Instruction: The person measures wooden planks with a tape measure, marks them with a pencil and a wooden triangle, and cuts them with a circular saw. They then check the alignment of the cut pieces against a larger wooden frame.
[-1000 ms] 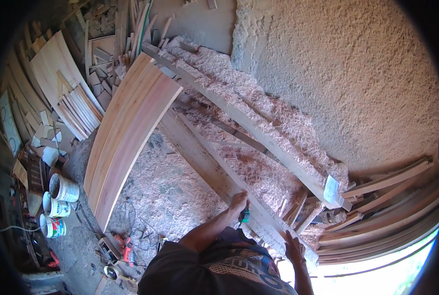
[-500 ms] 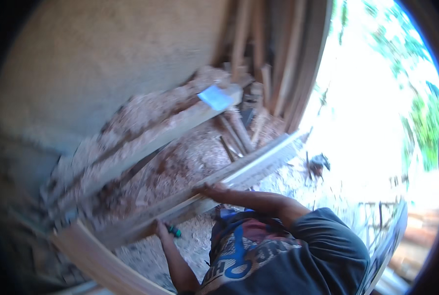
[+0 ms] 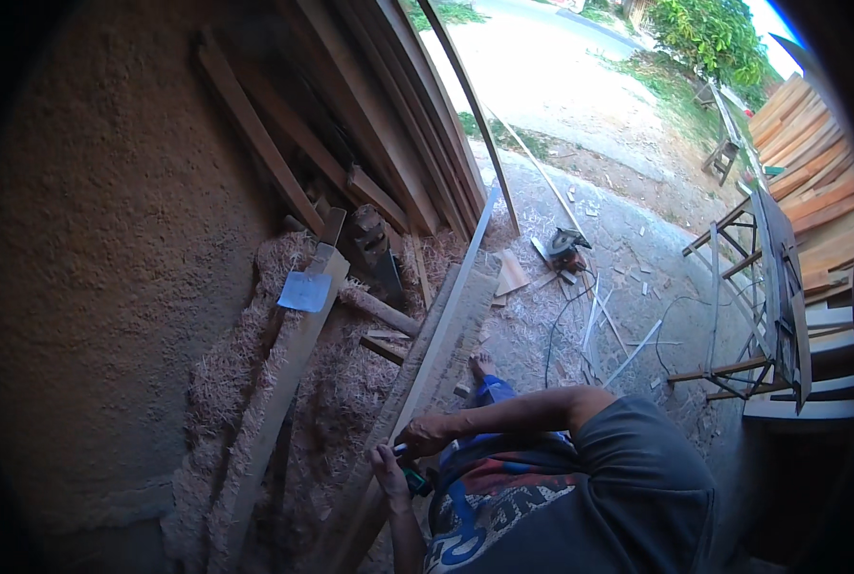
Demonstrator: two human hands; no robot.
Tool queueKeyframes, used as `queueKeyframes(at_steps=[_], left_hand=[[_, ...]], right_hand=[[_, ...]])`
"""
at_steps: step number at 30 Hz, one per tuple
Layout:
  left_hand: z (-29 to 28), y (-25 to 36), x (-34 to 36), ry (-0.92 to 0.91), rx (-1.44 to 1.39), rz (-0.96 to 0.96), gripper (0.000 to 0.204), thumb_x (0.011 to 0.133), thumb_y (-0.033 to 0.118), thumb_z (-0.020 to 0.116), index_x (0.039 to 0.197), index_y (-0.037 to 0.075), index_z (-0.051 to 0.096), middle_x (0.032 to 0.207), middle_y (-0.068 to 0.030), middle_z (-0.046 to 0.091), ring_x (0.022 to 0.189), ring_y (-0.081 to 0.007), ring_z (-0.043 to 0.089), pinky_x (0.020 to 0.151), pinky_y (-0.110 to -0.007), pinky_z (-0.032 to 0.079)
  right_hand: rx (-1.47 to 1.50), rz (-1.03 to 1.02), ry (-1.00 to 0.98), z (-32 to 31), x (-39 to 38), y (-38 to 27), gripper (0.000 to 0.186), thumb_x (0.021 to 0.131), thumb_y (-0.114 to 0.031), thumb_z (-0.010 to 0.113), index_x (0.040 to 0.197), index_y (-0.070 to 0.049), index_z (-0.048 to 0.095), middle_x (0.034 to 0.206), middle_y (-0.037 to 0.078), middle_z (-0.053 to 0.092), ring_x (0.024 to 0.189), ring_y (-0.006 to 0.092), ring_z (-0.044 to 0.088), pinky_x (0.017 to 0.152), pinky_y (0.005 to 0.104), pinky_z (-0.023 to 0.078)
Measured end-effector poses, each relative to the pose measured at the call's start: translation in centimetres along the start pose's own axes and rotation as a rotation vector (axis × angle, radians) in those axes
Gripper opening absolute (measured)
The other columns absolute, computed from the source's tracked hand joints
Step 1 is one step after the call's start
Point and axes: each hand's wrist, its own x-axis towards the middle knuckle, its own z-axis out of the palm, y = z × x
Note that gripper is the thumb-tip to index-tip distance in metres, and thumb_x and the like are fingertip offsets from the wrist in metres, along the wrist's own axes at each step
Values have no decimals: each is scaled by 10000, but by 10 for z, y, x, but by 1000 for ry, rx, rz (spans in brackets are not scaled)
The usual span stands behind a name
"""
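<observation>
My left hand (image 3: 388,471) is closed at the near part of a long wooden board (image 3: 443,330), which runs away from me on a slant. A small green and black object (image 3: 416,481) shows against its palm side; its kind is not clear. Close beside it my right hand (image 3: 426,434) has its fingers bent together over the board. From between the two hands pokes a short, slim, pale purple thing (image 3: 401,449), seemingly in the right fingers. The board's near end runs into shadow.
Left of the board a thick timber beam (image 3: 283,402) lies in wood shavings (image 3: 214,387), with a pale blue paper (image 3: 304,292) on it. Planks (image 3: 369,105) lean on the wall. A corded circular saw (image 3: 566,251) rests on the ground ahead; a metal-framed table (image 3: 776,277) stands right.
My hands were apart along the board, the right one laid on it; now they are together at the edge. The view has turned to the right.
</observation>
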Motion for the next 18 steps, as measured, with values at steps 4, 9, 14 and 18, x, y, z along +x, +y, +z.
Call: queueKeyframes(at_steps=[4, 9, 14, 18], left_hand=[[36, -9, 22, -81, 72, 88, 588, 1030, 517, 387, 1200, -39, 477, 1205, -204, 513, 1134, -254, 520, 948, -358, 436], [73, 40, 13, -260, -51, -174, 592, 1026, 535, 393, 1168, -25, 523, 1152, -200, 551, 1094, -265, 554, 960, -363, 438], [84, 43, -3, -333, 5, -163, 409, 1034, 390, 439, 1099, 8, 569, 955, -123, 633, 836, -184, 618, 768, -317, 494], [89, 36, -7, -393, -30, -150, 217, 990, 219, 505, 1023, 22, 590, 787, -53, 646, 695, -142, 607, 674, -286, 486]], right_hand=[[296, 177, 7, -4, -31, 12, 319, 879, -305, 677, 963, 3, 685, 819, 132, 678, 763, 164, 633, 710, 380, 505], [652, 156, -14, -18, -62, 30, 210, 870, -171, 708, 968, 11, 673, 857, 68, 697, 808, 164, 646, 723, 341, 519], [710, 122, 110, -38, -72, 51, 217, 880, -225, 717, 896, -13, 672, 716, 30, 641, 677, 129, 611, 591, 313, 478], [810, 373, 496, -121, -102, 46, 220, 932, -288, 671, 838, -92, 642, 586, -56, 463, 454, 64, 384, 408, 269, 280]])
